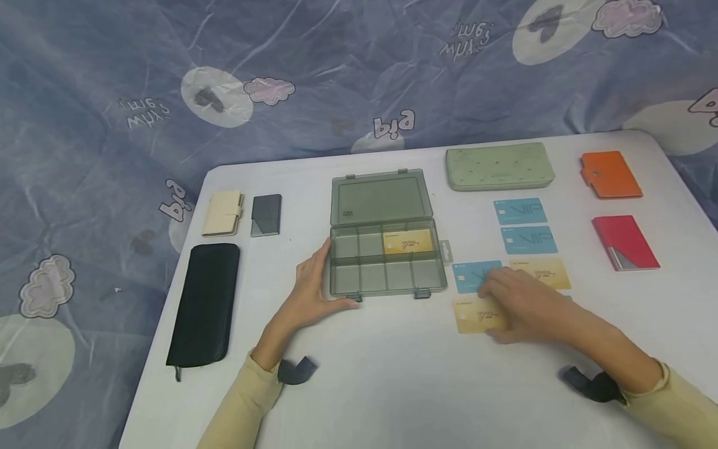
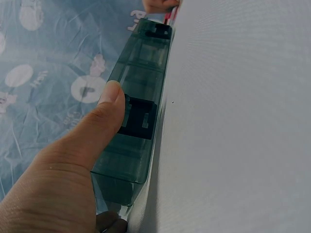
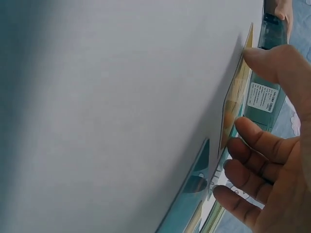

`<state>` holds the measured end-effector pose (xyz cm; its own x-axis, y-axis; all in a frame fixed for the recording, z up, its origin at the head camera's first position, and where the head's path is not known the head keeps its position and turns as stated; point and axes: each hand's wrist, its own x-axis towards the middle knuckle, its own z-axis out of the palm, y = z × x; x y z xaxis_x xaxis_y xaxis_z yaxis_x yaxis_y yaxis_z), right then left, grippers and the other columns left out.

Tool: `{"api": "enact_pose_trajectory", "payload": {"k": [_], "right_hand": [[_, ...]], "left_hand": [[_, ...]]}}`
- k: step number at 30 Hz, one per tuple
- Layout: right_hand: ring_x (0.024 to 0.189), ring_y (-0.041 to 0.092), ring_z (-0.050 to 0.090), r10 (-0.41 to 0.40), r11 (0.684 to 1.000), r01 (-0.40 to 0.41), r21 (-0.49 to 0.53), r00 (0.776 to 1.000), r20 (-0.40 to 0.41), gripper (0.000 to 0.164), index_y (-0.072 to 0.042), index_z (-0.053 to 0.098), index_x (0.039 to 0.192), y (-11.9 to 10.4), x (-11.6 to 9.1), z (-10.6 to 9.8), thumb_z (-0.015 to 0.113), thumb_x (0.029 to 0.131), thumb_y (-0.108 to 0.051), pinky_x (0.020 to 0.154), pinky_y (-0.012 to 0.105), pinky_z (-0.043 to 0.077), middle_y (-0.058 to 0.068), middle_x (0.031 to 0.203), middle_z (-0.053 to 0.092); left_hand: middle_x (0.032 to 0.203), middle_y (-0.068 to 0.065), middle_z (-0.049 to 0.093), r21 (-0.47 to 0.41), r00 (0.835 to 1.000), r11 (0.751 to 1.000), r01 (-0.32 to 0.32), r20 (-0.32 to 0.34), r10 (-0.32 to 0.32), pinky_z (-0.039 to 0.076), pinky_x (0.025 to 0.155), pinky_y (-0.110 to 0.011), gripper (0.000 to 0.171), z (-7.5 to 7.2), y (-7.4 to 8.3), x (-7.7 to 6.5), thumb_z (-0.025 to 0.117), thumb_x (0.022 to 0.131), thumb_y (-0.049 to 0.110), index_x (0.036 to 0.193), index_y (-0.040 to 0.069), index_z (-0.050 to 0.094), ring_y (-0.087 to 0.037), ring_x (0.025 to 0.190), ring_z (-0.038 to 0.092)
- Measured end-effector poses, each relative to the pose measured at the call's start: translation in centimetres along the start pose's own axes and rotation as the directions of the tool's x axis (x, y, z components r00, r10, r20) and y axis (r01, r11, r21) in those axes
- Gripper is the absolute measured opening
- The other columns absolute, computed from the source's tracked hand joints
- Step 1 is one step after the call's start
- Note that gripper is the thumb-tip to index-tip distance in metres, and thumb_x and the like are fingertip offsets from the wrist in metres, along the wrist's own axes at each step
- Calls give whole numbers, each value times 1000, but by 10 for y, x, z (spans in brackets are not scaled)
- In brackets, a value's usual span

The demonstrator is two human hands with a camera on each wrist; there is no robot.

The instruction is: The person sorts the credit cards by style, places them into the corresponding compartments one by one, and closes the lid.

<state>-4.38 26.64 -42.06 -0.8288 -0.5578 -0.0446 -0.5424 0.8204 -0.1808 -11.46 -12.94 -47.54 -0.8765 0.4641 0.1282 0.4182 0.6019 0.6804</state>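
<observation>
a long black zip wallet (image 1: 204, 305) lies far left on the white table (image 1: 392, 368), well apart from both hands. next comes the left hand (image 1: 311, 296), its thumb and fingers spread in an l around the near left corner of a see-through green-grey plastic divided box (image 1: 373, 277) – fingers along the left side, thumb against the front wall at a dark latch (image 2: 141, 119).

the box sits open with its long axis running left to right, its lid (image 1: 381, 194) laid back away from the person. at the right end of its far row rests a shiny gold rectangular card (image 1: 406, 242), set lengthwise with the box.

just right of the box lies a flat blue plastic vip card (image 1: 471, 274), and on its near side is a flat gold plastic card with dark lettering (image 1: 473, 316), which the right hand (image 1: 533, 305) reaches from the right. the thumb and fingertips appear to pinch it; how firmly, i cannot tell. the right hand is plainly the nearer one, since the whole box stands between this card and the left hand.

the relation that counts: the held card's long axis also runs left to right, a short end towards the box, which lies leftward and farther from the person – so, in my judgement, the way between them calls for little turning.
</observation>
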Motion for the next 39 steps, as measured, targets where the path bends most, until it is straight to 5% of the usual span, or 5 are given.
{"api": "enact_pose_trajectory", "payload": {"k": [19,24,28,33,39], "right_hand": [[75,5,43,75,995,-80,64,994,77,58,-17,53,106,-6,-2,3,83,61,-39,69,25,38,-12,91,55],[90,7,51,38,995,-46,85,996,85,62,-18,56,117,-3,-5,1,81,65,-40,82,33,45,-11,106,59],[98,11,53,98,982,-115,152,989,114,63,-24,56,119,5,-8,-12,82,65,-40,86,39,48,-11,112,60],[94,11,49,119,971,-119,206,993,12,64,-23,55,115,18,8,-40,87,60,-31,79,37,48,-9,108,59],[102,10,42,-62,966,108,235,979,-192,58,-21,58,113,20,61,-50,85,63,-28,88,37,37,-10,109,53]], "left_hand": [[154,-9,19,0,1000,1000,-8,-5,8,14,107,-45,127,0,1,-1,79,61,57,150,12,2,-24,138,22],[154,-9,20,-1,1000,1000,-3,-8,3,13,107,-45,126,-1,2,-1,80,62,54,151,12,2,-23,138,22],[154,-9,19,0,1000,1000,-1,8,1,13,108,-45,126,1,3,-1,80,62,55,151,13,0,-23,139,22],[154,-9,18,-5,1000,1000,-3,7,3,12,108,-48,126,-1,5,-1,79,62,56,150,13,0,-24,139,21],[155,-7,17,-14,1000,1000,-2,0,2,11,108,-49,125,-1,3,0,78,62,58,151,14,1,-24,139,20]]}}
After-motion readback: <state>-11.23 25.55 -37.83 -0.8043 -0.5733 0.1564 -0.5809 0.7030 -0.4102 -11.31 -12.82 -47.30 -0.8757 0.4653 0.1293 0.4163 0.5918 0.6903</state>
